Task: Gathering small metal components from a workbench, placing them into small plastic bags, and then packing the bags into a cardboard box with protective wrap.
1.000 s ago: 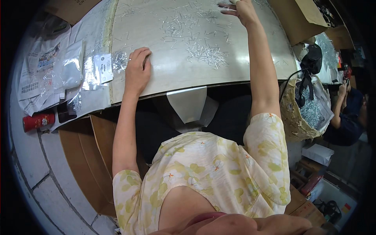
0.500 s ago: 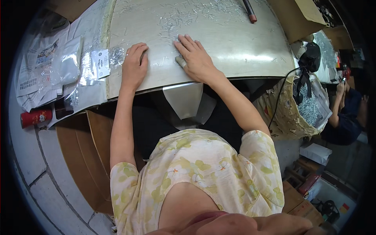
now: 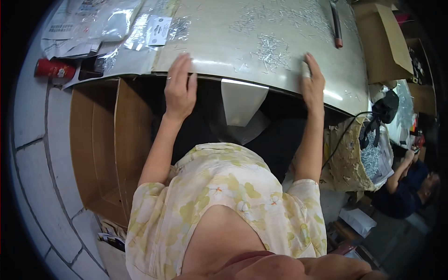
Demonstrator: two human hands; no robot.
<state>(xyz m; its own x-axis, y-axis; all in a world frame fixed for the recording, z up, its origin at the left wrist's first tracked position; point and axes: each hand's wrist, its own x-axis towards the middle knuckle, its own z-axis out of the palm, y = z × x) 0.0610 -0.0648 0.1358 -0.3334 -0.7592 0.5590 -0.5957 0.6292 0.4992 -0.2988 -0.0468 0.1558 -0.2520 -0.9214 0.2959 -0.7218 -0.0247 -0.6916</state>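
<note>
My left hand, slightly blurred, is at the front edge of the metal-topped table. Its fingers stretch forward with nothing in them. My right hand stands on edge at the same table edge, fingers extended and holding nothing; a pale wrap covers one digit. Between the hands, a little farther in, lies a loose pile of small, thin silvery metal pieces, nearer my right hand. More such pieces are scattered toward the back of the tabletop. Below the front edge, a pale sheet-like chute slopes down toward my lap.
A dark rod with a reddish end lies at the back right. Left are a small clear packet, a white card and plastic bags. Cardboard boxes flank me; a sack of metal pieces and a co-worker are right.
My hands have moved apart and back to the table edge, the right one going farther right. The metal pieces now form a denser pile between them. The view has shifted.
</note>
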